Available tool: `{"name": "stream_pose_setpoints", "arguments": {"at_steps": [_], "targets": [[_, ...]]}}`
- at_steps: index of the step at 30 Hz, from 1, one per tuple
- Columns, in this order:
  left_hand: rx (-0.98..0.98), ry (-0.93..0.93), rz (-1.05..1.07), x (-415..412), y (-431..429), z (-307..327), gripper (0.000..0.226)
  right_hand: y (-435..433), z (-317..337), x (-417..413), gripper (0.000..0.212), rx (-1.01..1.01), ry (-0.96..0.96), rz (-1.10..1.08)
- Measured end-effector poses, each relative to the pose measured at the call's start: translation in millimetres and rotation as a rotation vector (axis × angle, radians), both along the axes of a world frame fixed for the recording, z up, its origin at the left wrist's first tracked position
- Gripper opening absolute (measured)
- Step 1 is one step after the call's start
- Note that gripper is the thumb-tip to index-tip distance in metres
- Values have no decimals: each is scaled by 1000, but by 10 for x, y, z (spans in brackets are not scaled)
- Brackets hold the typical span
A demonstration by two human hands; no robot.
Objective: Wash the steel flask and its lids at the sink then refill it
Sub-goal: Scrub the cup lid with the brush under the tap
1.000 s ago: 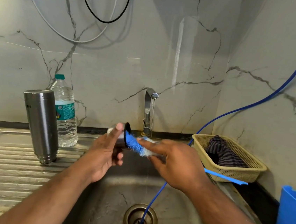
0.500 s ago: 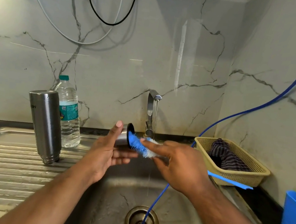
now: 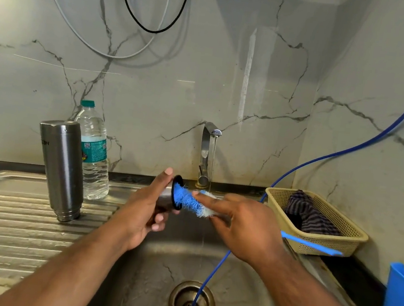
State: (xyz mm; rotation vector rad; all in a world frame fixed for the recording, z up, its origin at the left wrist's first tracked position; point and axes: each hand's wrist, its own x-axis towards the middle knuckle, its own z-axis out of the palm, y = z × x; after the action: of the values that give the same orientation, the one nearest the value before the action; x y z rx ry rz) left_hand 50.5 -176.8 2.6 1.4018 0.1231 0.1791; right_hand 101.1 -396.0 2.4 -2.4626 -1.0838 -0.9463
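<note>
Head view: left grip point(image 3: 147, 209) is wrapped round a steel flask lid point(image 3: 165, 197), fingers curled under it, one digit straight up along the black rim. The lid's open side faces 3 o'clock. Right grip point(image 3: 245, 229) is closed round a blue bottle brush point(image 3: 187, 198) just behind the bristles, with the index finger laid flat along them. The bristle tip is inside the lid mouth. The brush handle sticks out past the wrist toward 4 o'clock.

Both are held over the sink basin point(image 3: 148, 274), just in front of the tap point(image 3: 206, 150) at 12 o'clock. The tap is running a thin stream that falls past the white end of the bristles.

The steel flask point(image 3: 61, 168) is at 9 o'clock, well apart from the grips, standing mouth-down on the ribbed drainboard point(image 3: 13, 227). A clear plastic water bottle point(image 3: 94, 151) with a green cap stands just behind it, against the wall.

The drain point(image 3: 191, 303) is at 6 o'clock, and a blue hose point(image 3: 345, 153) comes down from 1 o'clock into it.

At 3 o'clock a beige mesh basket point(image 3: 336, 241) sits on the bench point(image 3: 348, 270) with a dark striped cloth point(image 3: 306, 213) in it. A blue plastic container point(image 3: 402, 303) is cut off at the 4 o'clock edge.
</note>
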Motion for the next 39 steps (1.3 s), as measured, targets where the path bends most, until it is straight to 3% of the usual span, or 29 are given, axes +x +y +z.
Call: {"name": "stream_pose_setpoints", "arguments": {"at_steps": [3,5,7,12,14,16,18,20,22,25,28,30,32,35,37,39], "targets": [[-103,323,-199,-26,128,14,72,-11,1,34,58,-66,-221,15],[-116,393,-295,-40,184,15,74,-16,6,41,56,-62,-274,4],[-5,264,-250,-38,180,10,71,1,12,-14,55,-38,-192,-32],[356,-308,-30,8,148,16,51,84,90,-198,44,34,323,-35],[592,-404,61,5,195,-10,47,83,124,-239,42,10,323,37],[659,-353,57,-6,226,-36,45,22,147,-222,45,-79,180,61],[625,-207,-41,-21,238,-63,34,-63,181,-147,49,-117,2,45],[614,-64,-191,-41,255,-42,30,-131,221,-105,50,-88,-11,16],[560,-25,-357,-67,284,-9,39,-184,203,-59,50,-65,213,-28],[367,-125,-489,-101,299,48,54,-171,97,76,63,53,530,49],[114,-210,-317,-101,150,10,56,-61,18,36,63,180,666,171],[106,-212,-90,-50,56,-52,54,-43,46,-20,55,120,570,126],[319,-162,65,-34,-6,-86,44,-68,89,-64,50,-60,276,40],[500,8,11,-63,41,-35,41,-115,125,-20,48,-226,-207,35],[560,109,-123,-99,122,21,47,-138,112,34,45,-213,-283,76],[528,155,-272,-126,194,61,53,-146,104,50,49,-165,-97,85]]}}
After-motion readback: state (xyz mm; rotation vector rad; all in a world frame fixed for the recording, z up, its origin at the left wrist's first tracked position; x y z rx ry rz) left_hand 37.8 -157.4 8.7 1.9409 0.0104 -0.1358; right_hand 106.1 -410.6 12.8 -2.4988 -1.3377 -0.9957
